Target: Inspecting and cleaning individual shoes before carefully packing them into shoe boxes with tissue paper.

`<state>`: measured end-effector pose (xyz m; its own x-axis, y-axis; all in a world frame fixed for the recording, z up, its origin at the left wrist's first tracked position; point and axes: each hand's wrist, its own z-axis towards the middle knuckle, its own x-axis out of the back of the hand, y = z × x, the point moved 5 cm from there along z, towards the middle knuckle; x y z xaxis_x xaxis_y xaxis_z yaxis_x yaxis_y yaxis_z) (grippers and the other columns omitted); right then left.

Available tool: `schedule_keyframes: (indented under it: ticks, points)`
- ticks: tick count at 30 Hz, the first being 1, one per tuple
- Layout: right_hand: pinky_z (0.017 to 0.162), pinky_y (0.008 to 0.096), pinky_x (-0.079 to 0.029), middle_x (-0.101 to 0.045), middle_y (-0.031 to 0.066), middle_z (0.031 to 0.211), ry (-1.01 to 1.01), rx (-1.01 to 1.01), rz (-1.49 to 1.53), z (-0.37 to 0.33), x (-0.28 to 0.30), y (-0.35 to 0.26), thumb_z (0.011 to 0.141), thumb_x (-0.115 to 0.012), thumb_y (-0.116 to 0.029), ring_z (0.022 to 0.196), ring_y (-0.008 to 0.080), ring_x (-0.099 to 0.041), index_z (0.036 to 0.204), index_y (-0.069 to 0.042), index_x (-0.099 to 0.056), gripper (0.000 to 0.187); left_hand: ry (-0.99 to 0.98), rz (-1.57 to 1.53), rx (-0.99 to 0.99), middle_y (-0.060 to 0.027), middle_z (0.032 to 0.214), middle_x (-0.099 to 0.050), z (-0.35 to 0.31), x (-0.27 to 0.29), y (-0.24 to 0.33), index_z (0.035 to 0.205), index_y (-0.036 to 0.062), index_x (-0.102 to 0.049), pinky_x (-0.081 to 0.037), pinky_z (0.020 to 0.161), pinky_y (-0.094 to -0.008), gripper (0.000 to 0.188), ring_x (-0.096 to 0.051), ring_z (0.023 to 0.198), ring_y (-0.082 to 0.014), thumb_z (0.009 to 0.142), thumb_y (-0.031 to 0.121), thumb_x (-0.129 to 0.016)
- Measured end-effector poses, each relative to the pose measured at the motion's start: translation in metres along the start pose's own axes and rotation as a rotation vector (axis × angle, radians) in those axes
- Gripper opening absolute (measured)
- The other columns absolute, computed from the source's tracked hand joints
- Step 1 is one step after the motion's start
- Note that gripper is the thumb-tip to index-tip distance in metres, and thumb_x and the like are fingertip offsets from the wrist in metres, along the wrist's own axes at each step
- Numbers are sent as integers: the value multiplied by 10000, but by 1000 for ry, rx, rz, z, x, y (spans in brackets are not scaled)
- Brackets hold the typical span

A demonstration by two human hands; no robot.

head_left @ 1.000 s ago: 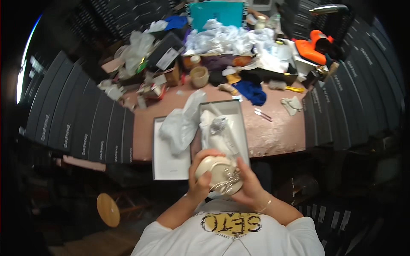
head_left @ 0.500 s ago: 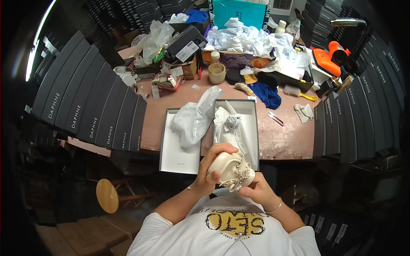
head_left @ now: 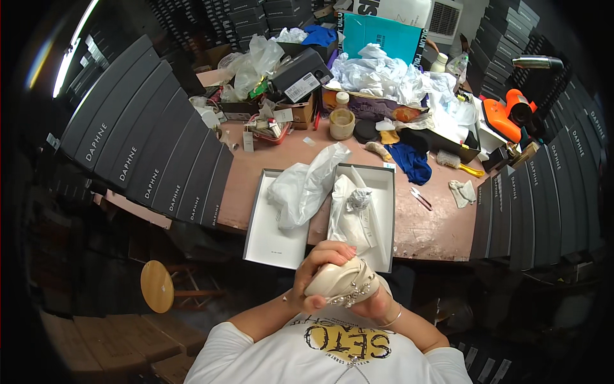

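Note:
A cream shoe (head_left: 339,280) with a pearl-like beaded ornament is held in front of my chest. My left hand (head_left: 312,276) wraps round one end of it, fingers over the top and thumb underneath. My right hand (head_left: 377,303) grips the other end from below, its fingers partly hidden by the shoe. Just beyond my hands lies an open shoebox (head_left: 384,221), with a second pale shoe (head_left: 350,221), white wrapping and a crumpled paper ball (head_left: 359,200) in it. Left of it is the box lid (head_left: 275,249), white inside, with crumpled white tissue paper (head_left: 304,192) in it.
Dark shoeboxes stand in rows at the left (head_left: 141,134) and right (head_left: 534,205) of the pink table (head_left: 428,233). Farther back are a jar (head_left: 341,123), a blue cloth (head_left: 409,163), a yellow-handled brush (head_left: 457,163), tweezers-like tool (head_left: 421,199) and an orange tool (head_left: 502,120).
Both hands have tilted the shoe, so its beaded ornament faces lower. My right hand has shifted beneath it. The whole view has moved, so the table sits lower and farther right.

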<state>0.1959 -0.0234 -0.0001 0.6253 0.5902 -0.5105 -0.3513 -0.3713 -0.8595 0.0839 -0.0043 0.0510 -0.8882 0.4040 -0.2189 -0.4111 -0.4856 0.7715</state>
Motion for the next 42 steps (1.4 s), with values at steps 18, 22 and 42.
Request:
schedule_keyframes:
  ticks: [18,22,42]
  points:
    - [858,268,-439,-610,66,1049,-863,182,-93,4,-49,-56,755,-783,-102,974,183,-571,1118,18,-582,432,-124,234,-428,-132,1063,-517,-20,-33,60,1015,129,-582,-401,981,-586,422,-548,1009,-314,784,458,-709]
    - [927,305,-435,-559,53,1156,-219,-64,542,-4,-33,-8,872,-672,-299,1076,154,-533,1284,-20,-456,542,24,230,-181,-199,1064,-523,-5,-3,43,1041,24,-528,-459,912,-532,538,-563,987,-333,805,494,-642]
    - [858,399,-464,-613,188,1019,567,129,-1147,62,120,-31,707,-749,-97,963,357,-596,1047,1,-564,399,684,-872,768,-53,1246,-549,-109,58,-59,1378,114,-402,-418,1004,-365,568,-521,1154,-165,952,479,-489]
